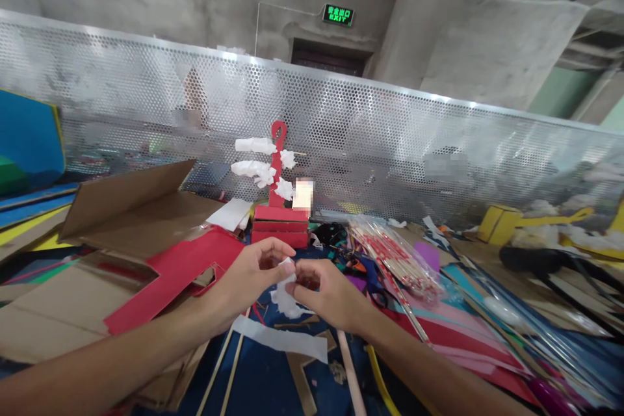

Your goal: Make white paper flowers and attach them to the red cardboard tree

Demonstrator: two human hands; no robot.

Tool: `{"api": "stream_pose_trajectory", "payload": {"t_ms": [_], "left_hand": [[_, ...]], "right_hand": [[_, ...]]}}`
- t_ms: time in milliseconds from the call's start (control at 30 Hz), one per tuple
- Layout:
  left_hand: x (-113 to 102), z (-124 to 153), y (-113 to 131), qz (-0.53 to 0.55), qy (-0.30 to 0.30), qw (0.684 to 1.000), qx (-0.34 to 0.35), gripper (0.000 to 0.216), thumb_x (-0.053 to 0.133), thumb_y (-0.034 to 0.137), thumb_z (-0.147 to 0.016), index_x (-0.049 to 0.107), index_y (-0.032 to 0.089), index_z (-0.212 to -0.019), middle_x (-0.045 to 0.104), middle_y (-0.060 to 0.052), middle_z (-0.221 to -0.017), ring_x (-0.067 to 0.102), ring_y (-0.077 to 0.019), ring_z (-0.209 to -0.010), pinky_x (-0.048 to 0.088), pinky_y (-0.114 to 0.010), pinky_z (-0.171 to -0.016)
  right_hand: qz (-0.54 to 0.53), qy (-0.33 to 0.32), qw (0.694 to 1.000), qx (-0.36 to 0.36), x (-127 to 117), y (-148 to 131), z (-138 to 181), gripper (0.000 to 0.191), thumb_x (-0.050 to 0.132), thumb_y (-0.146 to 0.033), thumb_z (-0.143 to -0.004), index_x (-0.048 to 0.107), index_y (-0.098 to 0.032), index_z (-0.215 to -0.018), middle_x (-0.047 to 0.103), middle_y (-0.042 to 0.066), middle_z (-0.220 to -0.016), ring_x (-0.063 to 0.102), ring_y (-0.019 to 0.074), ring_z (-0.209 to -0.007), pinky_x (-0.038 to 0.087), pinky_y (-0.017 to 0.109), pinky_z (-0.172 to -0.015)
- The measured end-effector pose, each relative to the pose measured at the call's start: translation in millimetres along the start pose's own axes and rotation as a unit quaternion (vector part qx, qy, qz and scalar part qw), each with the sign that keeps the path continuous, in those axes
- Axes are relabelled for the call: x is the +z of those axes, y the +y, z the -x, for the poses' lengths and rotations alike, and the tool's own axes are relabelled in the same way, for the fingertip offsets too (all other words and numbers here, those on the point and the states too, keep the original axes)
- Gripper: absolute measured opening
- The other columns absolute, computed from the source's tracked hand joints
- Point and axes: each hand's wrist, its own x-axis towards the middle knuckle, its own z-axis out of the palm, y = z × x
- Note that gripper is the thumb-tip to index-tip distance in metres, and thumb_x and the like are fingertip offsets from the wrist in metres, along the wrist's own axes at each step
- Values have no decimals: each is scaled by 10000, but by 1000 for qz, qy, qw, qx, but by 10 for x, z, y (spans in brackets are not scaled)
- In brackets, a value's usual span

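My left hand (266, 268) is pinched on the upper end of a piece of crumpled white paper (286, 302). From the other side, my right hand (324, 287) grips the same paper, thumb and fingers close to my left fingertips. Its ragged lower edge hangs down below my hands. A loose white paper strip (280, 339) lies just in front of them. Beyond my hands stands an upright red hook-topped piece (275, 175) on a stepped red base (280, 229), with white crumpled paper tufts (253, 170) attached on both sides.
On the left are an opened cardboard box (131, 211) and a red cut-out piece (170, 279). At right lies a clear bag of red-and-white sticks (397, 257). Thin wooden sticks (234, 370) lie in front. A perforated metal panel (341, 136) closes the back.
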Motion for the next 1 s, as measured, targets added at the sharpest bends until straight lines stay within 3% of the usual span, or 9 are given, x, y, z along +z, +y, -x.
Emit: {"api": "stream_pose_trajectory", "payload": {"t_ms": [133, 300, 500, 700, 833, 1000], "left_hand": [[-73, -69, -19, -39, -30, 999, -3, 296, 659, 283, -747, 558, 170, -1001, 633, -37, -884, 583, -160, -780, 428, -271, -719], [-101, -91, -1, -77, -20, 997, -1, 229, 618, 297, -768, 589, 160, -949, 634, -32, -820, 580, -166, -771, 426, -278, -722], [-90, -66, 18, -124, -28, 992, 23, 179, 562, 297, -804, 612, 171, -921, 638, -27, -795, 569, -161, -736, 414, -257, -685], [-68, -43, -3, -168, -76, 982, 30, 223, 585, 324, -793, 615, 172, -955, 627, -21, -772, 546, -146, -677, 396, -230, -609], [-73, -36, -14, -213, -74, 974, 27, 204, 576, 350, -805, 631, 159, -852, 589, -7, -695, 501, -130, -617, 367, -219, -566], [-86, -55, -36, -193, -73, 978, 24, 205, 571, 353, -812, 607, 152, -791, 544, 9, -663, 461, -115, -594, 350, -207, -550]], "right_hand": [[32, 2, 999, 2, -49, 28, -8, 165, 482, -249, -865, 576, -140, -785, 528, -18, -668, 445, 95, -602, 333, 198, -546], [109, 16, 994, -6, -86, 36, -2, 181, 476, -235, -861, 572, -144, -737, 537, -19, -646, 450, 98, -591, 330, 206, -563], [124, 7, 992, -2, -93, 49, -1, 157, 475, -211, -840, 570, -151, -730, 539, -23, -636, 452, 94, -575, 321, 202, -550], [150, 0, 989, -2, -84, 55, 19, 147, 492, -208, -807, 580, -153, -702, 529, -25, -598, 440, 93, -549, 287, 202, -512], [198, 5, 980, -6, -72, 72, 28, 134, 511, -205, -791, 584, -158, -690, 550, -22, -595, 441, 92, -538, 267, 214, -515], [253, 30, 967, -19, -83, 47, 23, 148, 512, -238, -823, 584, -164, -718, 580, -9, -644, 468, 103, -582, 278, 233, -565]]}}
